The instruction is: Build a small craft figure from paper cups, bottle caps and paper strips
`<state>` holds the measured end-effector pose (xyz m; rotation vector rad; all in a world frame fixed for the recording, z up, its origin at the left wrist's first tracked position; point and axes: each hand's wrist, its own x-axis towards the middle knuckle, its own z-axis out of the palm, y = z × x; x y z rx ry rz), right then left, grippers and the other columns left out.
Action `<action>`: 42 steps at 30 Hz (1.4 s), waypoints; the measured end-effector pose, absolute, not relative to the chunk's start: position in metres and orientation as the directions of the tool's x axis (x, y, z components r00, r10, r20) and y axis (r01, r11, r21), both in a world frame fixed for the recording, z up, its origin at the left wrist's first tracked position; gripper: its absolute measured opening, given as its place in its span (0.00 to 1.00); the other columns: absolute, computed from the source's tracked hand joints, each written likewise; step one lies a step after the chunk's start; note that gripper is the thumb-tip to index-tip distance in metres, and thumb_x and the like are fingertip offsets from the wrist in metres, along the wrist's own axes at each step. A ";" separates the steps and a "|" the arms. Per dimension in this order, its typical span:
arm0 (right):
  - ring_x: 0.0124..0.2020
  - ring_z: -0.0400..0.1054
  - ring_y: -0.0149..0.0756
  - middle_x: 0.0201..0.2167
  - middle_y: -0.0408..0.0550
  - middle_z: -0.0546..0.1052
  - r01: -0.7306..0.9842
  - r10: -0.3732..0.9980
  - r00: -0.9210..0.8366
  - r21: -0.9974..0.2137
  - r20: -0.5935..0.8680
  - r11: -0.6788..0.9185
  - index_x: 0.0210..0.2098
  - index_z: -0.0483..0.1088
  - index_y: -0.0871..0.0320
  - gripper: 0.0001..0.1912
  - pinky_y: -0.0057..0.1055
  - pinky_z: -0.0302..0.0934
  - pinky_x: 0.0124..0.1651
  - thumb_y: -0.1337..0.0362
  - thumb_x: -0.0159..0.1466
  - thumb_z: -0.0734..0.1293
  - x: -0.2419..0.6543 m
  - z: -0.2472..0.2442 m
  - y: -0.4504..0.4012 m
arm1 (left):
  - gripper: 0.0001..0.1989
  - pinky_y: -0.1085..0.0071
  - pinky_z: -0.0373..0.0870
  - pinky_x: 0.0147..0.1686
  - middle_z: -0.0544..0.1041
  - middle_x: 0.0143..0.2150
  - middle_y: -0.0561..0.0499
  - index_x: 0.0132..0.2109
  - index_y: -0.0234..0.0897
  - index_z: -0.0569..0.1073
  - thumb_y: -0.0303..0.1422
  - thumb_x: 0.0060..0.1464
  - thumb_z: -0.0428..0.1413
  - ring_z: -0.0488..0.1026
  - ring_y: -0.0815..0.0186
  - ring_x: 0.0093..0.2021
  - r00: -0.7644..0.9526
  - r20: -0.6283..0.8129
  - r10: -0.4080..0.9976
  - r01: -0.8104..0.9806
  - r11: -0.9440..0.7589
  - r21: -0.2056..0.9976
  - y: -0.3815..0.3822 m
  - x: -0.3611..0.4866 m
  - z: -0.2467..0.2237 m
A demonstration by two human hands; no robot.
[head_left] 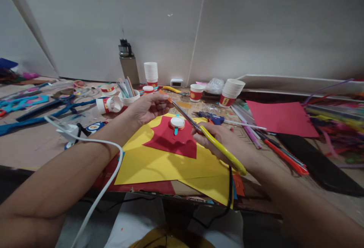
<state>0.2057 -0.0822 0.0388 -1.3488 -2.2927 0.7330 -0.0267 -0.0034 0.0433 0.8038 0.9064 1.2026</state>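
Note:
My left hand pinches a small orange piece above the table. Around the yellow handles of a pair of scissors, my right hand is closed, and the blade tips reach up to the orange piece. Below both hands lies a red paper with a cut, uneven outline, resting on yellow sheets. A white round cup piece with an orange edge and blue tabs sits on the red paper.
Paper cups, a glue gun and a cup of pens stand or lie behind the papers. Right are a red sheet and a cutter. A white cable crosses my left forearm.

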 end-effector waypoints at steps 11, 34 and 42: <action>0.20 0.57 0.27 0.19 0.40 0.65 0.689 0.913 -0.406 -0.646 0.033 0.330 0.29 0.65 0.56 0.17 0.26 0.48 0.23 0.50 0.64 0.59 0.202 0.039 -0.086 | 0.04 0.76 0.73 0.28 0.78 0.25 0.50 0.26 0.33 0.72 0.23 0.42 0.60 0.77 0.69 0.28 0.112 -0.156 0.981 -0.403 0.188 0.896 -0.004 -0.024 0.043; 0.15 0.55 0.25 0.14 0.38 0.62 0.739 0.956 -0.290 -0.646 -0.046 0.193 0.27 0.65 0.57 0.19 0.24 0.41 0.20 0.47 0.62 0.60 0.201 0.038 -0.087 | 0.05 0.76 0.73 0.28 0.77 0.24 0.50 0.26 0.32 0.71 0.21 0.43 0.59 0.77 0.69 0.26 0.087 -0.174 0.981 -0.411 0.195 0.891 -0.006 -0.021 0.045; 0.16 0.55 0.26 0.14 0.38 0.62 0.750 0.957 -0.286 -0.633 -0.047 0.193 0.26 0.66 0.57 0.19 0.24 0.41 0.21 0.48 0.61 0.60 0.200 0.042 -0.088 | 0.05 0.76 0.74 0.28 0.78 0.25 0.49 0.26 0.33 0.71 0.22 0.43 0.59 0.77 0.68 0.27 0.090 -0.163 0.982 -0.394 0.186 0.900 -0.008 -0.021 0.046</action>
